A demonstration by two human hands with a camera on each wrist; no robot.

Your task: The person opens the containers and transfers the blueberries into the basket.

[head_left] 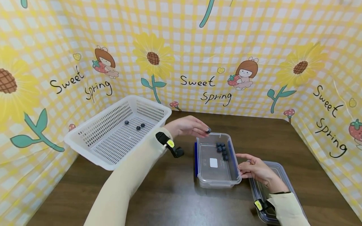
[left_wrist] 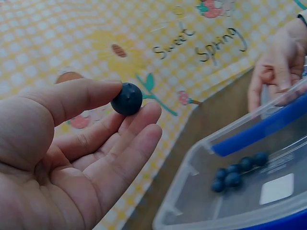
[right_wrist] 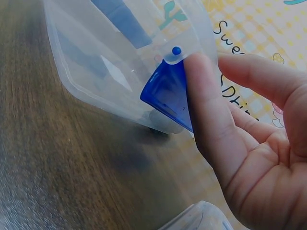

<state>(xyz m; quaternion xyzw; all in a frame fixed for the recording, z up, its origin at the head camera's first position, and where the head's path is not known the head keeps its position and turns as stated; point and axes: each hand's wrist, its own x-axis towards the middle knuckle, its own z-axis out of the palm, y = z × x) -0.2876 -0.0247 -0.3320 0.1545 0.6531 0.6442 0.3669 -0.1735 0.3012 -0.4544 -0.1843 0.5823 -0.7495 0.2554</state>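
A single blueberry (left_wrist: 126, 99) is pinched between the thumb and fingertips of my left hand (head_left: 189, 126), over the far left corner of a clear plastic container (head_left: 205, 171). Several blueberries (head_left: 222, 149) lie in the container, beside a white label (head_left: 213, 162). My right hand (head_left: 257, 171) rests against the container's right side with its fingers fairly straight. In the right wrist view the thumb (right_wrist: 204, 91) lies along a blue side latch (right_wrist: 168, 93) that hangs down.
A white perforated basket (head_left: 82, 142) with 3 blueberries (head_left: 138, 128) stands on the left. Partly under the right forearm lies a clear lid (head_left: 278, 168) on the brown table (head_left: 181, 204). A yellow checked cloth (head_left: 198, 47) hangs behind and at both sides.
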